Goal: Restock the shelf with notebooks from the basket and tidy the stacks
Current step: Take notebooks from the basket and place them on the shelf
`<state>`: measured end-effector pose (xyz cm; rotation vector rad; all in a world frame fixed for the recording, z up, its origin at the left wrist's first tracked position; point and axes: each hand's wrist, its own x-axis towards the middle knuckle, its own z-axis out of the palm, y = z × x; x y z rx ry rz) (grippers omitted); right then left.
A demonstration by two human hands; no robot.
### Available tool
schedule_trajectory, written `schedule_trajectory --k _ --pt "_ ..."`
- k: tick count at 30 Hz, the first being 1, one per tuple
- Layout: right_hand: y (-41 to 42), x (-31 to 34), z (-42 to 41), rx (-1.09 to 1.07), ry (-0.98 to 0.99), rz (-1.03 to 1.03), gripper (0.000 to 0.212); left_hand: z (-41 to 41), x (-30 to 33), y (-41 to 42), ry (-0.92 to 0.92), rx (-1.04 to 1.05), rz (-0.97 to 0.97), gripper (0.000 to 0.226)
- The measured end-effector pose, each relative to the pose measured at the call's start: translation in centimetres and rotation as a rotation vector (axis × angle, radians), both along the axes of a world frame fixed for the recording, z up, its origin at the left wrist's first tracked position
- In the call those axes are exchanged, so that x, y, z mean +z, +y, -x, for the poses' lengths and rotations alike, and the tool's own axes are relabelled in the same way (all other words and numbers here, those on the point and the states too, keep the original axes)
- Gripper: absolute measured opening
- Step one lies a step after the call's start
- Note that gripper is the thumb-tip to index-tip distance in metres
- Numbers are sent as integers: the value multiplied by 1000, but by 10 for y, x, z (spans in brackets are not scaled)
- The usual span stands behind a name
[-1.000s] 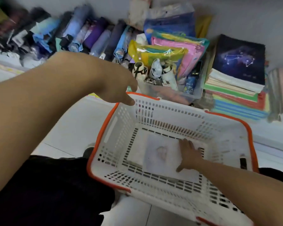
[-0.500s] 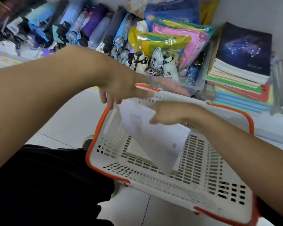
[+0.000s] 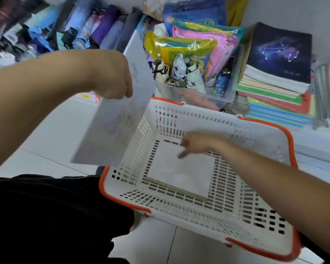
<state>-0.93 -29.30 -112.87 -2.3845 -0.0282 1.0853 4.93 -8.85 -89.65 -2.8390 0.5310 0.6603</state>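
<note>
My left hand (image 3: 111, 77) grips a white notebook (image 3: 114, 119) at ten o'clock; my right hand (image 3: 196, 143), fingers loose, touches another notebook (image 3: 179, 174) inside the basket (image 3: 291, 141).

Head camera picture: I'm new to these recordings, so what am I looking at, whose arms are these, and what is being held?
There is no machine here. A camera worn on a person's head looks forward and down, so the two bare arms are the wearer's own. The left hand has its grip on a pale notebook, lifted above the basket's left side. The right hand reaches down into the white basket with an orange rim, its fingers open over another pale notebook lying flat on the bottom. Behind the basket is a low shelf with a stack of notebooks, a dark starry cover on top, and a clear bin of small goods.
</note>
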Motion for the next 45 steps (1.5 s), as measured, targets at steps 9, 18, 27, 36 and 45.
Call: schedule_trajectory --k 9,18,27,36,45 --pt "-49 -137 78 -130 -128 377 134 -8 2 8 -110 -49 -1 34" --pt "-43 -139 53 -167 -56 435 110 -8 -2 4 -99 -52 -30 35" --pt "-32 2 0 -108 98 -107 31 -22 0 11 -66 -77 -110 39" --pt "-89 294 23 -161 -206 -351 29 -27 48 42 50 88 284 53" --pt "-99 363 101 -700 -354 -991 31 47 121 -18 473 503 1799 33"
